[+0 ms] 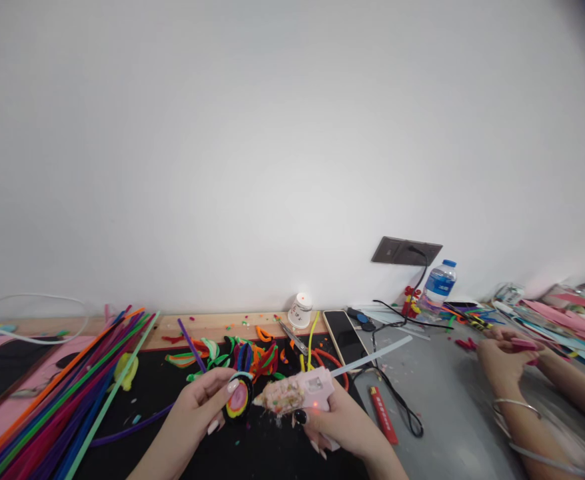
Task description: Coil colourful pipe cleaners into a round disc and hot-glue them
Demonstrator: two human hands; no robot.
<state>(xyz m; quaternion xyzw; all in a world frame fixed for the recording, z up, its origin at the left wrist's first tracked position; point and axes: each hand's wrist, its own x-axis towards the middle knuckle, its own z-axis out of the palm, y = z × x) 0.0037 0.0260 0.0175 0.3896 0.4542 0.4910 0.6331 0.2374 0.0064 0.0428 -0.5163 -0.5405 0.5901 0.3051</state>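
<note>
Lower centre: left hand (200, 410) pinches coiled disc (239, 398); right hand (340, 420) clamps glue gun (297, 393), nozzle at disc; gluing step, steady trigger squeeze needed.

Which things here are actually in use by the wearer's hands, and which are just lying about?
In use: left hand holding coiled pipe-cleaner disc; right hand holding pink glue gun.

Lying about: loose pipe cleaners, scissors, phone, water bottle, red lighter.

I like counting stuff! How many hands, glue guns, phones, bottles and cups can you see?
Hands: 4, the left hand, right hand, and a co-worker's hands
Glue gun: 1
Phone: 1
Bottle: 1
Cup: 1
Total: 8
</note>
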